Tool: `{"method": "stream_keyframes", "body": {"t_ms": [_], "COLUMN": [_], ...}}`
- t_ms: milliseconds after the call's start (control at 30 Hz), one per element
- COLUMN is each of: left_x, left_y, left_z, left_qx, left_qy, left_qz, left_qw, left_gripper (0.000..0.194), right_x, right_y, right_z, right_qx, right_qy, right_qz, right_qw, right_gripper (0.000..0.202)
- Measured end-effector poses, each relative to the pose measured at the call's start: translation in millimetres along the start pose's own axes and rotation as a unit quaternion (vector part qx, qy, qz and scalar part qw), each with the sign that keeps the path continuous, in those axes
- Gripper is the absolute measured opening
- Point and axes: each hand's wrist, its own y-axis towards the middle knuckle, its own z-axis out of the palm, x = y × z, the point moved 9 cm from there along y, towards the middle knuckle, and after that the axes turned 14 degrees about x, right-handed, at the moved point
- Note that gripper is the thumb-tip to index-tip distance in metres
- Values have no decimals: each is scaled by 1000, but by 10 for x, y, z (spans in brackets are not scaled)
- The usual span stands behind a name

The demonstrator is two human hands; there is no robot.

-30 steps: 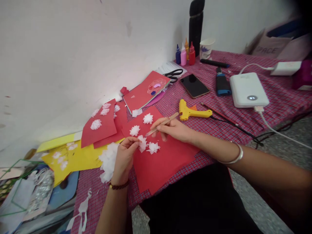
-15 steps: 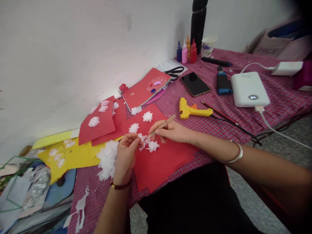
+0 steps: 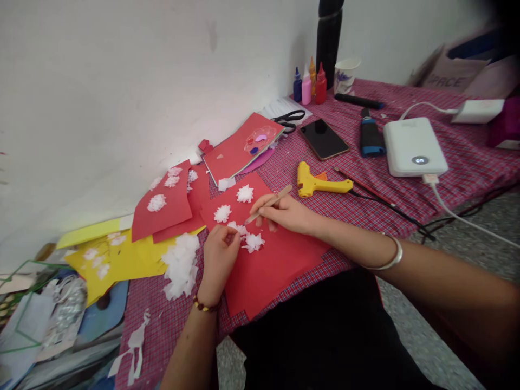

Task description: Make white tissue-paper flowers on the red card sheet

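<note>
My right hand [image 3: 288, 214] grips a slim pale wooden stick [image 3: 275, 200] like a pencil. The stick's lower tip points down at a white paper flower [image 3: 236, 227] on a red sheet of paper [image 3: 270, 276]. My left hand [image 3: 221, 250] is closed just left of that flower, its fingers curled together; whatever they may pinch is hidden. Three more ruffled white flowers lie on this sheet: an upper one [image 3: 245, 193], one at the left [image 3: 222, 213] and a lower one [image 3: 254, 242]. Beside my left wrist is a pile of white paper pieces [image 3: 181, 265].
Past my right hand lie a yellow glue gun [image 3: 320, 183], a paintbrush [image 3: 365, 188], a phone [image 3: 325, 140] and a white power bank [image 3: 414, 147]. Red cards with flowers [image 3: 162, 211] and yellow paper [image 3: 138, 257] lie leftward. Paint bottles [image 3: 309, 86] stand behind.
My left hand has shifted a little right and turned its back more to view. The small white paper at its fingertips no longer shows there. My right hand stays almost in place.
</note>
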Motion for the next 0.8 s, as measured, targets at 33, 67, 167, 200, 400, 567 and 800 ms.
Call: {"method": "stream_keyframes", "body": {"t_ms": [33, 67, 167, 200, 400, 567, 800], "left_x": [18, 39, 104, 123, 160, 44, 198], "left_y": [1, -1, -24, -34, -38, 31, -32], "left_z": [-9, -25, -79, -85, -103, -51, -81], "left_qx": [-2, -6, -25, -28, -44, -22, -40], "left_qy": [-22, -50, -154, -190, -179, -7, -230], "left_qz": [-3, -9, -39, -49, -52, 13, -49], "left_qw": [1000, 999, 987, 980, 982, 1000, 971], "left_gripper": [12, 12, 13, 14, 14, 9, 19], "right_x": [2, 3, 10, 15, 25, 43, 54], "right_y": [0, 0, -1, 0, -10, -12, -12], "right_z": [1, 2, 13, 21, 45, 55, 52], "right_qx": [1, 2, 7, 11, 17, 25, 19], "right_qy": [1, 3, 13, 16, 19, 11, 4], "right_qz": [-3, -6, -16, -20, -11, -19, -20], "right_qw": [1000, 1000, 1000, 1000, 1000, 999, 1000], "right_gripper": [16, 15, 14, 14, 14, 14, 15]}}
